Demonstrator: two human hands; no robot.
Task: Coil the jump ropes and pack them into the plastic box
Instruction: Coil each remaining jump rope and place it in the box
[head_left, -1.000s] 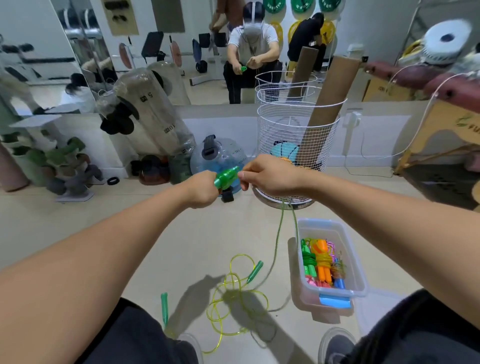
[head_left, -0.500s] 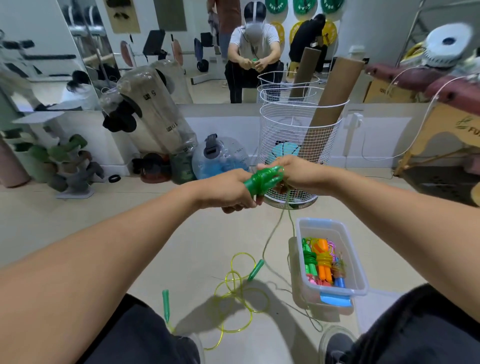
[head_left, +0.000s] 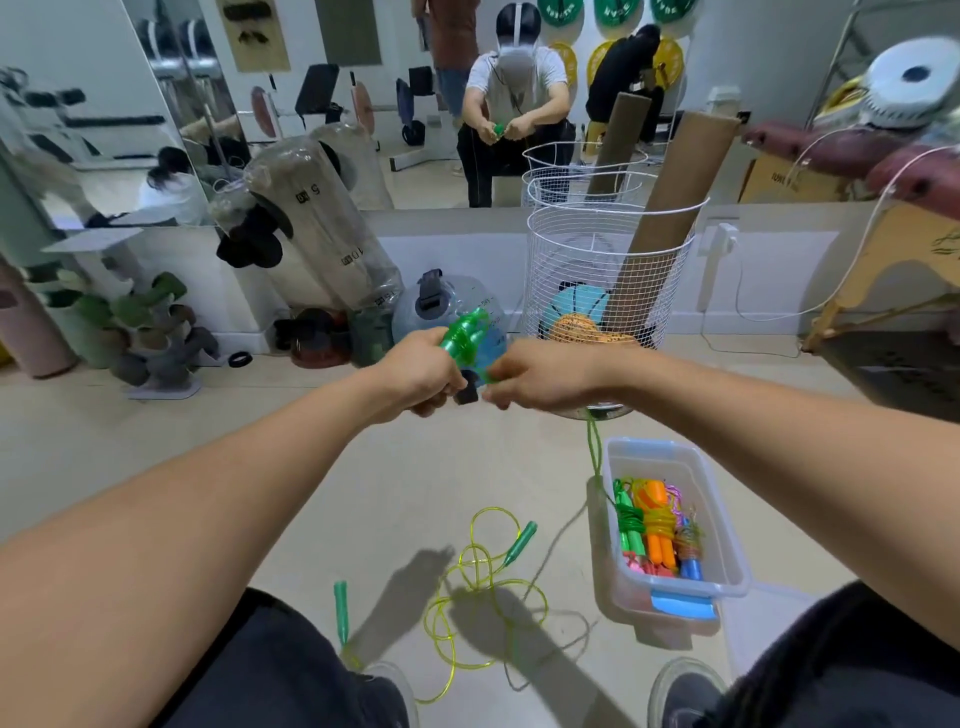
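My left hand (head_left: 423, 371) grips the green handles of a jump rope (head_left: 464, 332), which stick up from my fist with cord wound around them. My right hand (head_left: 540, 379) pinches the same rope's green cord (head_left: 594, 447), which hangs down from it toward the floor. A clear plastic box (head_left: 727, 545) stands on the floor at right, holding several coiled ropes in green, orange, pink and blue. A second yellow-green jump rope (head_left: 485, 582) with green handles lies loose on the floor between my knees.
A white wire basket (head_left: 587, 260) with a cardboard tube and balls stands just beyond my hands. A blue water weight (head_left: 431, 312), bagged weights and dumbbells line the mirrored wall. A wooden bench sits at far right.
My hands have shifted left and lower, and the green handles now point upward. The hanging cord has grown shorter as more is wound on.
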